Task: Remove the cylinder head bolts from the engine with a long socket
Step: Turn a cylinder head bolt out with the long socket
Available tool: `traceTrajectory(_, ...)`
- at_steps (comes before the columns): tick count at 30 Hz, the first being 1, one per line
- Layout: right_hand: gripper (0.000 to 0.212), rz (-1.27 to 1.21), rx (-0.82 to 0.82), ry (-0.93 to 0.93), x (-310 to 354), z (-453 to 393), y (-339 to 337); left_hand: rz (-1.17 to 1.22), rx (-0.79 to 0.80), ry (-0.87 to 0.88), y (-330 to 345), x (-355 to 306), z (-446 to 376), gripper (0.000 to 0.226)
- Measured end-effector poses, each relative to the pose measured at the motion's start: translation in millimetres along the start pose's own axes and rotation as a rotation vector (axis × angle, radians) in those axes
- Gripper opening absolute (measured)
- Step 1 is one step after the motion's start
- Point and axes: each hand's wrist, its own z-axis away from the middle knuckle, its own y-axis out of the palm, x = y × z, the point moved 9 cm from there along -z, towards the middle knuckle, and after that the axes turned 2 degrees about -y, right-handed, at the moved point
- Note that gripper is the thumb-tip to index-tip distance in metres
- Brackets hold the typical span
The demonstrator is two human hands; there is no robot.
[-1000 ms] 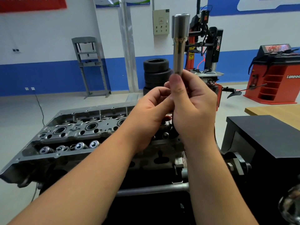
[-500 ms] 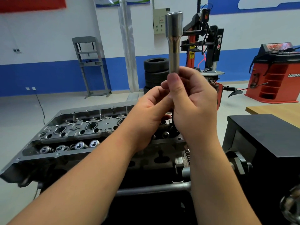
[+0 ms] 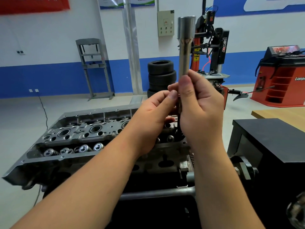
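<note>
- Holding the socket (image 3: 184,52) upright, you have it raised well above the engine (image 3: 79,138), wide end up.
- Your right hand (image 3: 200,109) has its fingers curled round the socket's lower shaft, thumb pressed along it.
- Your left hand (image 3: 155,116) sits just beside the right, its fingers curled in at the socket's bottom end; what they pinch there is hidden, so you may be pulling a bolt out of the socket, but I cannot tell.
- Below your hands, the head shows valve springs (image 3: 84,148) and open bores to the left of your left wrist; no bolt heads can be made out from here.
- Judging by this, you are between bolts: the socket is off the engine, and how many bolts are out or left cannot be counted.
- No ratchet or handle is on the socket.
</note>
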Motion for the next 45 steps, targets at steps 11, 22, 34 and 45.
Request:
traceTrajectory(11, 0.023, 0.011, -0.018, 0.039, -3.9, 1.6, 1.8, 0.020, -0.021, 0.017, -1.7, -1.7, -1.2, 0.028)
traceTrajectory(22, 0.019, -0.038, 0.025, 0.032, -1.4, 1.7, 6.8, 0.022, -0.018, 0.010, -1.6, -1.9, -1.1, 0.041)
traceTrajectory(34, 0.018, -0.071, 0.024, 0.044, -1.0, -0.2, 5.0, 0.016, 0.026, -0.028, 4.0, -0.1, -1.3, 0.045)
traceTrajectory(45, 0.015, -0.161, 0.048, 0.101, -5.9, -0.9, 5.6, -0.002, 0.025, -0.053, 4.8, -1.1, 0.5, 0.033)
